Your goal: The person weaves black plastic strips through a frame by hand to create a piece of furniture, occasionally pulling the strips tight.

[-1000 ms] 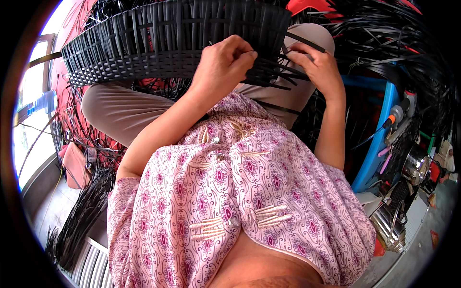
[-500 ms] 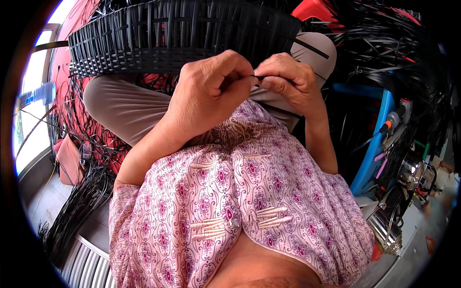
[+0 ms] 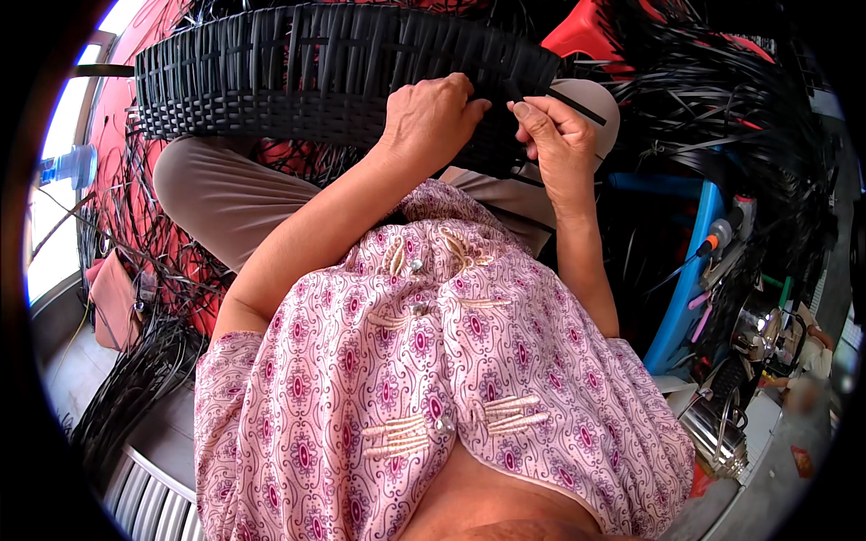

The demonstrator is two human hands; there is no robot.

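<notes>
A curved black woven basket [image 3: 262, 77] lies across my crossed legs, with a dense weave along its near edge and upright strips above. My left hand [image 3: 431, 113] is closed in front of the basket's wall; its fingertips are hidden, so what it grips does not show. To its right, my right hand [image 3: 557, 140] pinches a short black strip [image 3: 512, 91] between thumb and forefinger. The strip stands out dark against the basket. Another flat black strip [image 3: 577, 105] lies over my right knee.
Loose black strips [image 3: 713, 99] pile up at the far right beside a red plastic piece [image 3: 586, 36]. A blue tub [image 3: 690, 298] holds tools on my right, near a shiny metal pot [image 3: 713, 437]. More strips [image 3: 144, 379] bundle at the left by a pink pouch [image 3: 113, 302].
My hands, close together over my lap before, have moved apart. The left has gone forward and up to the basket's wall; the right has shifted slightly, and the basket shows more plainly.
</notes>
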